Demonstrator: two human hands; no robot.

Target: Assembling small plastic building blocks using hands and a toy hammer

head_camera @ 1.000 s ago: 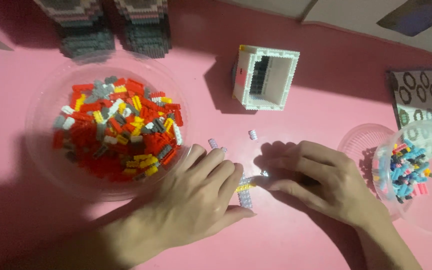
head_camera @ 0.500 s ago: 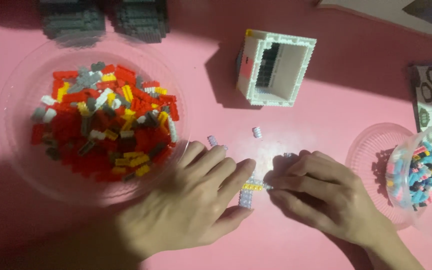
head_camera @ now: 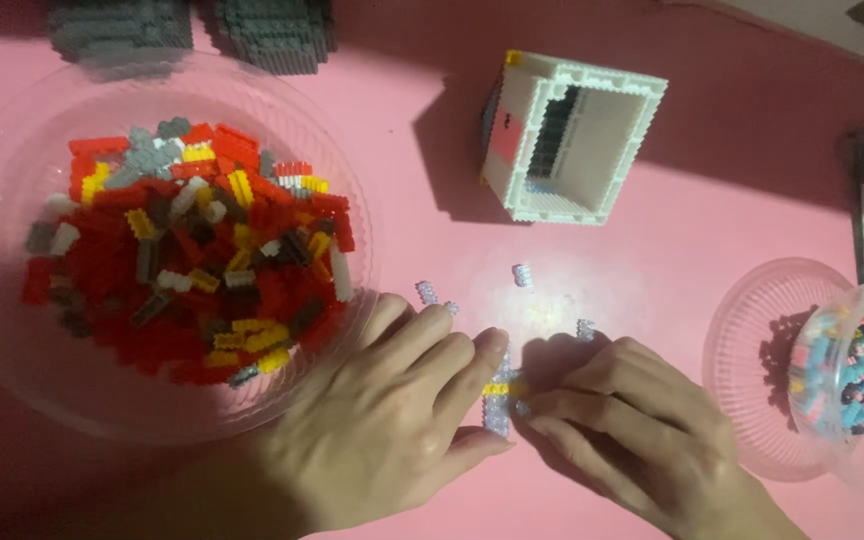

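While both hands lie palm-down on the pink table [head_camera: 712, 190], the left hand [head_camera: 392, 420] and right hand [head_camera: 632, 430] pinch a small strip of pale bricks [head_camera: 499, 395] between their fingertips. Its long axis runs toward and away from the person. A clear bowl of red bricks [head_camera: 152, 260] sits left, a white brick box [head_camera: 572, 135] above, loose bricks [head_camera: 522, 275] near.

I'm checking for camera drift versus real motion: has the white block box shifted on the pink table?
No. The white box keeps its spot relative to the big bowl; only the camera moved.
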